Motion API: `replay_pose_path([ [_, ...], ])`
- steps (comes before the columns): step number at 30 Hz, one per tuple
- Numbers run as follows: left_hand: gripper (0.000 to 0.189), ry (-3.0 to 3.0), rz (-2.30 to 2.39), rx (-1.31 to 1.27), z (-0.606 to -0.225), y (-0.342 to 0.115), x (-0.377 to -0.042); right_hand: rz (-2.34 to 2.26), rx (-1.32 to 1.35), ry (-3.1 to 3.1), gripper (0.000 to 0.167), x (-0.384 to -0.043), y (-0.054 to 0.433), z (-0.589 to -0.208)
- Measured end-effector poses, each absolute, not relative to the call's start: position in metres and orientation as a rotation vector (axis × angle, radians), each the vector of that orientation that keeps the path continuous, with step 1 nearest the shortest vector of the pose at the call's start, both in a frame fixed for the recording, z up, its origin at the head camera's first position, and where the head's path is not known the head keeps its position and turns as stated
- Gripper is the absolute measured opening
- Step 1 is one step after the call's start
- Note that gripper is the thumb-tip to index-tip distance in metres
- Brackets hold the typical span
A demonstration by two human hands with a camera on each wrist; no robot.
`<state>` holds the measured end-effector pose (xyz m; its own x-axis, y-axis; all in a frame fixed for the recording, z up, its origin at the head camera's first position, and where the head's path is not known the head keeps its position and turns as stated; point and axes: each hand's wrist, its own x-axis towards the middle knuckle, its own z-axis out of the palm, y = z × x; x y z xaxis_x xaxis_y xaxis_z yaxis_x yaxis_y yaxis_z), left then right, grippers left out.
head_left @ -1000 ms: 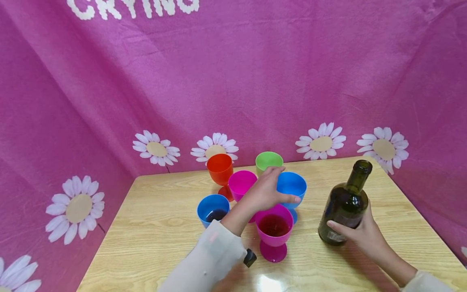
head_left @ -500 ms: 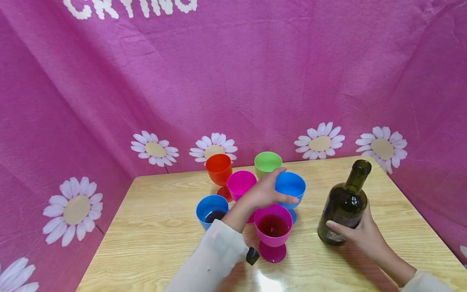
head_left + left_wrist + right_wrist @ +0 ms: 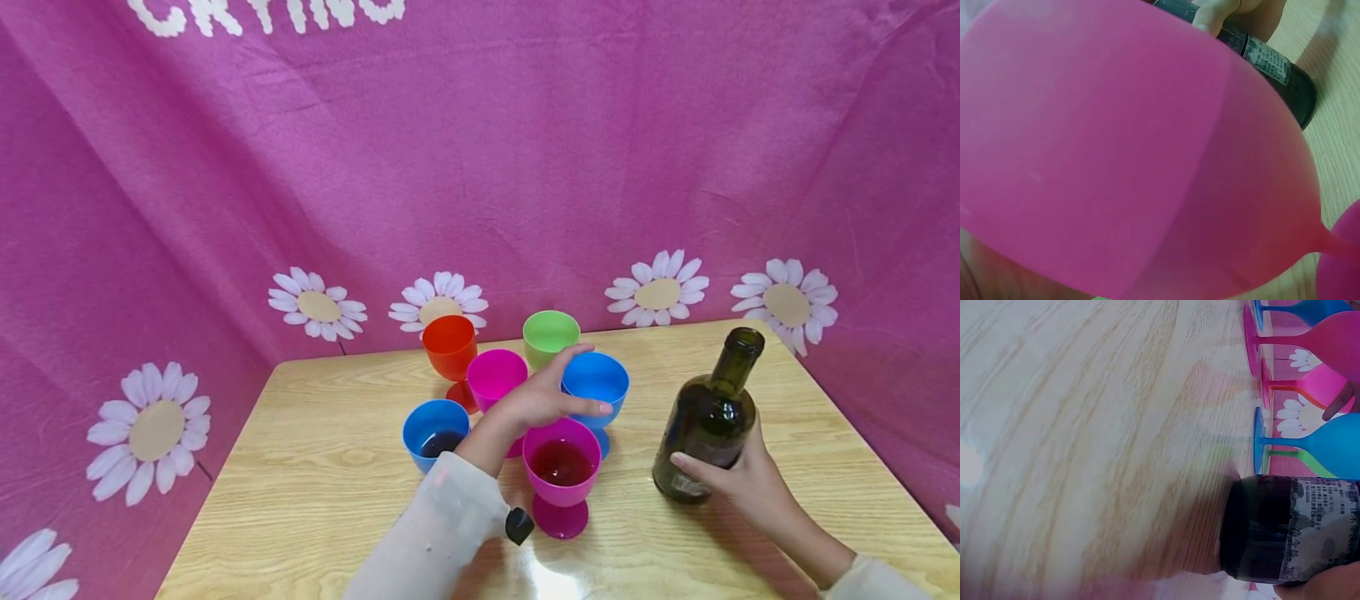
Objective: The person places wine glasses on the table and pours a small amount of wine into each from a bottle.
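Note:
My left hand [image 3: 542, 400] holds the right-hand blue goblet [image 3: 600, 379] by its bowl, thumb across the near side and fingers toward the back. Below that wrist stands a pink goblet [image 3: 561, 495] with dark red liquid in it; in the left wrist view the pink bowl [image 3: 1116, 144] fills most of the frame and hides the hand's grip. On the right, my right hand [image 3: 750, 487] grips a dark green glass bottle [image 3: 705, 429] around its lower body. The bottle is uncapped and upright on the table. Its printed label [image 3: 1322, 519] shows in the right wrist view.
Behind the left arm stand an orange goblet [image 3: 450, 354], a second pink goblet [image 3: 491, 379] and a green goblet [image 3: 550, 333]. Another blue goblet [image 3: 420, 429] at left contains dark liquid. A pink cloth [image 3: 480, 167] with daisies backs the wooden table [image 3: 300, 500].
My left hand and the blue goblet have barely moved. The right hand keeps the bottle in the same spot. The whole view has shifted very slightly.

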<state>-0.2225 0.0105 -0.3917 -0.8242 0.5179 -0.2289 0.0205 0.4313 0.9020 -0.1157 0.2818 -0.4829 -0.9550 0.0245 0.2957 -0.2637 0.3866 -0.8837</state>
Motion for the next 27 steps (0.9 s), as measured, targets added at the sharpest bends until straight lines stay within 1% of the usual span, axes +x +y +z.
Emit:
replay_pose_path([
  [9, 0.087, 2.185, 1.360, 0.464, -0.395, 0.009, -0.225, 1.599, 0.197, -2.391, 0.108, -0.115, 0.282, -0.482],
  [16, 0.086, 2.180, 1.354, 0.461, -0.395, 0.009, -0.225, 1.545, 0.180, -2.412, 0.104, -0.120, 0.281, -0.476],
  [27, 0.087, 2.196, 1.334, 0.429, -0.398, 0.008, -0.226, 1.465, 0.234, -2.484, 0.110, -0.125, 0.281, -0.470],
])
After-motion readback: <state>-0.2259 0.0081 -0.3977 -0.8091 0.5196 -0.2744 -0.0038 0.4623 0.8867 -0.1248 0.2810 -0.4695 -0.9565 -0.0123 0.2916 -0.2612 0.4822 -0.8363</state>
